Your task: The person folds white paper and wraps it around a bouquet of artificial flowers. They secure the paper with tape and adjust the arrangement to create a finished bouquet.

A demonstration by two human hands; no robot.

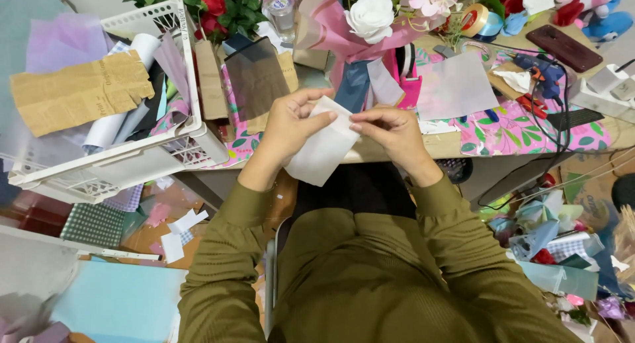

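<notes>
Both hands pinch one white paper sheet (324,148) just before the desk (397,148) edge. Left hand (288,128) grip clamped on its upper edge; right hand (390,131) grip clamped at the right corner. Sheet's long axis slants down-left, under the left hand.

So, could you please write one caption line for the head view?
Both hands, left hand and right hand, hold a white paper piece above a cluttered craft table.

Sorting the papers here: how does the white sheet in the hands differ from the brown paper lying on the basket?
The white sheet is plain, smooth and held up by the left hand and right hand; the brown paper is printed, crinkled and lies untouched across the white basket. The white sheet looks smaller and thinner; the brown paper is larger with ragged edges. Both are flat, roughly rectangular sheets.
</notes>
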